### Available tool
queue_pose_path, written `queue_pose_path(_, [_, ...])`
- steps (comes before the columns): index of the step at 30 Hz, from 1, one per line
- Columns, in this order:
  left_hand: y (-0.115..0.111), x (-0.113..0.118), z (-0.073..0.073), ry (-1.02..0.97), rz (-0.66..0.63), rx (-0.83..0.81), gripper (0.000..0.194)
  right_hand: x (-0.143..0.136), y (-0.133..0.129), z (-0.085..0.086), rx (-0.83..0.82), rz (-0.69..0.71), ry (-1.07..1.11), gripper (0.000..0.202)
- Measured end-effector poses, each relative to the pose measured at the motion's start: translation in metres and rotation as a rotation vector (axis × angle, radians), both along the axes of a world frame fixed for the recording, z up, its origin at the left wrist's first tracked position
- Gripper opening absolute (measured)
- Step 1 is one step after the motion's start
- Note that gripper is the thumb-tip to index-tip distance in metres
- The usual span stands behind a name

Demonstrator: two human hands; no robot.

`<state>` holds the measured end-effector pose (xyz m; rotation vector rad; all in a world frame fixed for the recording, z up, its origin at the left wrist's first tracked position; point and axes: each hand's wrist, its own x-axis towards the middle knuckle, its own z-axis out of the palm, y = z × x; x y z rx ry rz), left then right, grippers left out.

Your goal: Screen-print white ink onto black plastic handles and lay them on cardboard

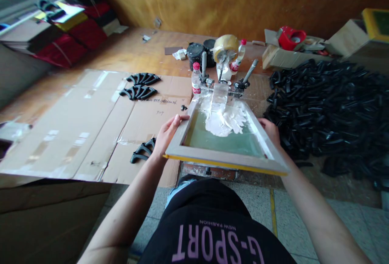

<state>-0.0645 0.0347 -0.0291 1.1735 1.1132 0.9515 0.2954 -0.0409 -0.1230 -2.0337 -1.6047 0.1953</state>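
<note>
Between my hands is a screen printing frame [212, 155] with a green mesh, tilted up at its near end above the bench edge. White paste [223, 122] lies thick on the mesh's far half, around a pale scraper blade [220, 93]. My left hand [167, 132] grips the frame's left side, thumb on top. On the right side my right hand [270, 131] is closed around the rim, its fingers partly hidden behind the frame. Metal clamps [240, 86] stand at the frame's far end.
Curved black plastic pieces [142, 86] rest on flattened cardboard [100, 114] to the left. A large heap of black pieces [328, 110] covers the right side. Behind the frame stand bottles [196, 78], dark tubs [195, 53] and a tape roll [225, 48]. An open carton [279, 56] sits farther back.
</note>
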Motion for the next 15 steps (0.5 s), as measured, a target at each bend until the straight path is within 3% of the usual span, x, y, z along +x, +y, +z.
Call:
queue_pose_path(3, [-0.014, -0.013, -0.041, 0.101, -0.073, -0.175, 0.060, -0.009, 0.034, 0.022, 0.134, -0.019, 0.014, 0.038])
queue_pose_path(6, [-0.020, -0.015, -0.089, 0.173, -0.050, -0.190, 0.077, -0.055, 0.072, 0.043, 0.234, 0.158, -0.092, 0.055])
queue_pose_path(8, [-0.019, -0.014, -0.113, 0.262, -0.033, -0.154, 0.076, -0.087, 0.090, 0.049, 0.169, 0.263, -0.195, 0.054])
queue_pose_path(11, [-0.016, -0.014, -0.130, 0.368, -0.050, -0.094, 0.068, -0.114, 0.094, 0.045, -0.048, 0.349, -0.266, 0.030])
queue_pose_path(13, [-0.015, -0.015, -0.132, 0.397, -0.067, -0.079, 0.067, -0.120, 0.080, 0.038, -0.176, 0.403, -0.293, 0.016])
queue_pose_path(15, [-0.015, -0.016, -0.132, 0.404, -0.074, -0.085, 0.067, -0.119, 0.058, 0.033, -0.229, 0.518, -0.338, 0.018])
